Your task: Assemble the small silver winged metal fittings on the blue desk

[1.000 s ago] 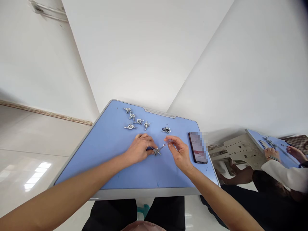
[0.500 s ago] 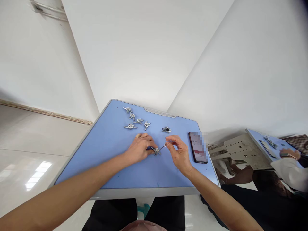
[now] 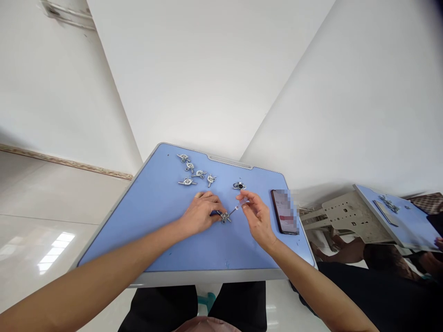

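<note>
My left hand (image 3: 203,213) rests on the blue tabletop (image 3: 194,251), its fingers closed on a dark blue tool whose end meets a small silver metal part (image 3: 225,217). On the right, my right hand (image 3: 256,216) pinches the clear handle of a small screwdriver (image 3: 241,204). The screwdriver's thin shaft slants down to the left and reaches the metal part. Just beyond my right fingertips lies another metal part with a black round centre (image 3: 239,186). Several similar silver parts (image 3: 200,174) lie beyond my left hand.
A phone (image 3: 285,212) lies near the table's right edge. White walls (image 3: 214,83) rise behind the table. At the far right, a second blue desk (image 3: 411,227) holds metal parts and a flat device, with another person partly visible beside it.
My right fingers have loosened and shifted slightly around the screwdriver handle, showing more of it. The other person's hands and pale sleeve have moved away from the second desk's middle.
</note>
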The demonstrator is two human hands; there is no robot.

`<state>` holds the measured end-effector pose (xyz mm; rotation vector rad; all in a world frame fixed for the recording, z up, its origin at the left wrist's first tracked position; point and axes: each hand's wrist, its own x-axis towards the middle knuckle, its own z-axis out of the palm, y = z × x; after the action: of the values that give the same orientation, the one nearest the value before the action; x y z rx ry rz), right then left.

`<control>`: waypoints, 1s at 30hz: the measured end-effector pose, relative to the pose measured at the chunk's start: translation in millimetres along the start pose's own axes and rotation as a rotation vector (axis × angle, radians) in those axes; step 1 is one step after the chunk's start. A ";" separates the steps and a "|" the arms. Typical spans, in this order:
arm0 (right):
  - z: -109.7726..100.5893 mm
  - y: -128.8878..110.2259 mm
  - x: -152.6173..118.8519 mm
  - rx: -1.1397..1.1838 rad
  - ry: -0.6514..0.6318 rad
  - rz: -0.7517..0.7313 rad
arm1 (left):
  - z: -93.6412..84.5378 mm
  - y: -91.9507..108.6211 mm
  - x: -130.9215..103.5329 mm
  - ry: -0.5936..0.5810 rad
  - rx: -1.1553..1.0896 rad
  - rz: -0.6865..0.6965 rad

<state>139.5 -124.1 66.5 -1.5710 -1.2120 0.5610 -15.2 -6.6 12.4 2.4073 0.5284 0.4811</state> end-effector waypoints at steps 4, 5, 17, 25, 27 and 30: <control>1.8 0.1 0.8 -0.025 -0.002 -0.042 | 0.1 -0.1 0.2 -0.006 0.003 -0.005; 2.3 1.0 0.9 -0.003 0.019 -0.026 | 0.2 0.0 0.3 -0.006 0.000 -0.007; -0.5 6.0 -0.8 0.087 -0.011 0.000 | 1.4 -0.5 0.4 0.006 -0.011 -0.006; 1.3 8.1 -0.6 0.088 0.020 0.022 | 1.7 -1.7 -0.4 0.008 -0.010 0.002; 1.3 9.3 -0.8 0.104 0.003 0.022 | 1.7 -1.9 -0.3 0.012 -0.009 0.007; 1.1 10.6 -0.8 0.051 0.005 -0.009 | 1.8 -1.6 -0.1 0.014 -0.007 0.007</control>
<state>142.7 -123.9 56.4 -1.5222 -1.1919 0.5777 -14.9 -6.4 10.0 2.4009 0.5240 0.5020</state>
